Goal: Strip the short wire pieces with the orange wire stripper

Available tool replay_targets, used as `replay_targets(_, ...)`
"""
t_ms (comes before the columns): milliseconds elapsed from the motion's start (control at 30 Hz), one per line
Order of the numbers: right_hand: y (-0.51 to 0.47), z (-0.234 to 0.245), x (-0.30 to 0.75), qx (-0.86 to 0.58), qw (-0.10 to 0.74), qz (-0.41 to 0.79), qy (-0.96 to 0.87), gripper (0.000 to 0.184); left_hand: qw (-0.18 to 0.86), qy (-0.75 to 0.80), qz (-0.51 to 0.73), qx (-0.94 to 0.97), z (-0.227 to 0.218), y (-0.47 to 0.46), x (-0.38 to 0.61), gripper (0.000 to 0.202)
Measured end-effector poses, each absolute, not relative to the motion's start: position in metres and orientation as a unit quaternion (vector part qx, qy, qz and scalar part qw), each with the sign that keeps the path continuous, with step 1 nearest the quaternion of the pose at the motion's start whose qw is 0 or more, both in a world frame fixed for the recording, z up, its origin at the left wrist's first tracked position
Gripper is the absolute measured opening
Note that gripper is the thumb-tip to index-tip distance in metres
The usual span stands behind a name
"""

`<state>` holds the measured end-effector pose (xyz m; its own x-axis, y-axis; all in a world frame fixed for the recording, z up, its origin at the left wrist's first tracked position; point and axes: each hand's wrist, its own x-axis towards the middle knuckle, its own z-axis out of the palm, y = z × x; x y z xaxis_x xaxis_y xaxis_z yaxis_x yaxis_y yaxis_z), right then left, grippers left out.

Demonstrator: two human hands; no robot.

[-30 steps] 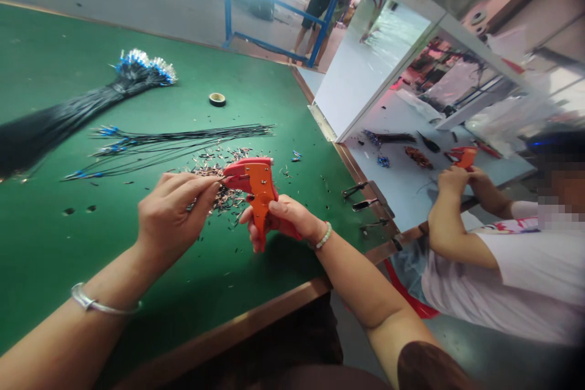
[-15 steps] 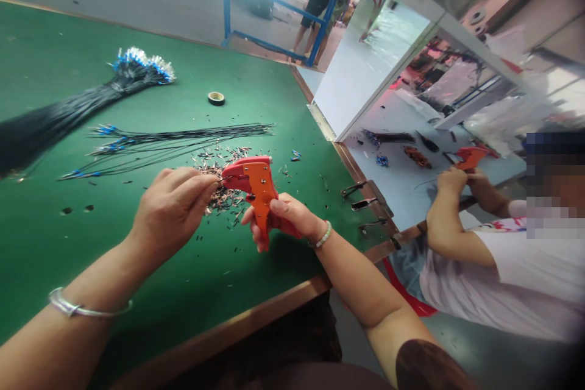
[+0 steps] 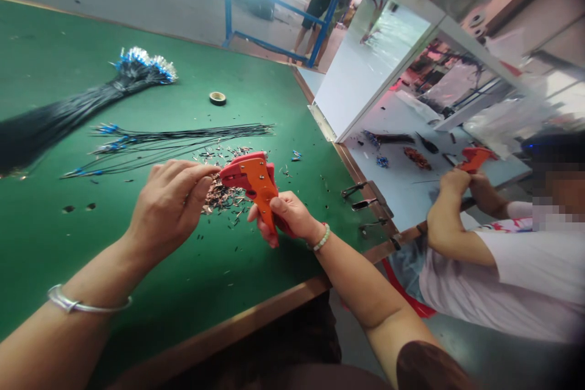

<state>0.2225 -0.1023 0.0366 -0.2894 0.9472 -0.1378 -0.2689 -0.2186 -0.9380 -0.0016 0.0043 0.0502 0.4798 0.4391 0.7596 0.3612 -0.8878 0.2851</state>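
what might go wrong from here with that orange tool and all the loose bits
The left hand pinches close to the nose of the orange wire stripper in the right hand, so it might get nipped. The loose copper-coloured bits lie just under the hands and next to the black wires with blue ends, so they might get knocked about and end up among those wires.

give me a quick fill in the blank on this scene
1. The right hand grips an ____ hand tool.
2. The left hand has a ____ bangle on its wrist.
3. The work surface is ____.
4. The beaded bracelet is on the ____ wrist.

Missing words: orange; silver; green; right.
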Motion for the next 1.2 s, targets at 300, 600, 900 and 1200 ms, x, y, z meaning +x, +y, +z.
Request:
replay_targets(300, -0.103, 0.034, 0.218, -0.408, 0.479, 0.650, -0.426, 0.065, 0.047, 0.226, 0.452, 0.861, 0.050, 0.002, 0.002, 0.020)
replay_targets(600, -0.105, 0.037, 0.214, -0.396, 0.486, 0.638, -0.448, 0.060, 0.071, 0.206, 0.462, 0.860, 0.052, -0.001, 0.002, 0.008)
replay_targets(900, -0.103, 0.038, 0.220, -0.338, 0.454, 0.697, -0.440, 0.066, 0.063, 0.225, 0.499, 0.835, 0.055, -0.002, 0.001, 0.006)
replay_targets(1200, -0.099, 0.036, 0.228, -0.287, 0.435, 0.731, -0.441, 0.062, 0.058, 0.224, 0.499, 0.835, 0.053, -0.003, 0.004, 0.008)
